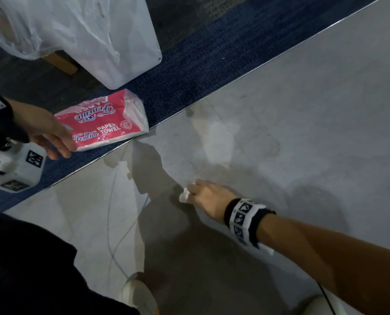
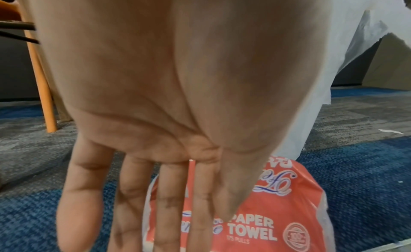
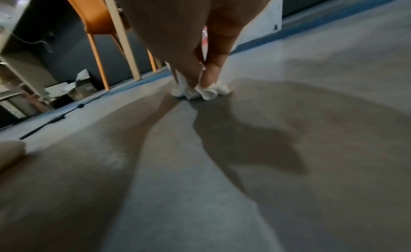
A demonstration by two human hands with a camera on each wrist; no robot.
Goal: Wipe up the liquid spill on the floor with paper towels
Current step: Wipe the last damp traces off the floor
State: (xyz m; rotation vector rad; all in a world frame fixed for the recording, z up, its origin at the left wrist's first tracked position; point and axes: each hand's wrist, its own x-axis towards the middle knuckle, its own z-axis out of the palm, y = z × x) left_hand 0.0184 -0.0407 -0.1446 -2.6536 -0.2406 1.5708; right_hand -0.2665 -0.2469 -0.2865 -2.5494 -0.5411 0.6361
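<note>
Head view: we've got the right hand down on the grey floor, fingers curled round a small towel wad and pressing it to the surface. The spill shows as pale wet patches w/ a darker rim, lying ahead of that hand, toward the carpet edge. Its long axis seems to run roughly from the edge seam out across the floor. Right hand is plainly nearer; we judge the next wipe goes fwd, away from the body. Left hand hovers at the pack, fingers straight, holding nothing. The pack lies on the carpet, one corner at the seam, just beside the spill's near end. A white bag stands behind it.

Left wrist view: left hand is spread flat, palm to camera, fingers over the pack; contact can't be told.

Right wrist view: right hand pinches the wad btwn thumb and fingertips, the wad touching the floor. Wet sheen is hard to separate from shadow here.
</note>
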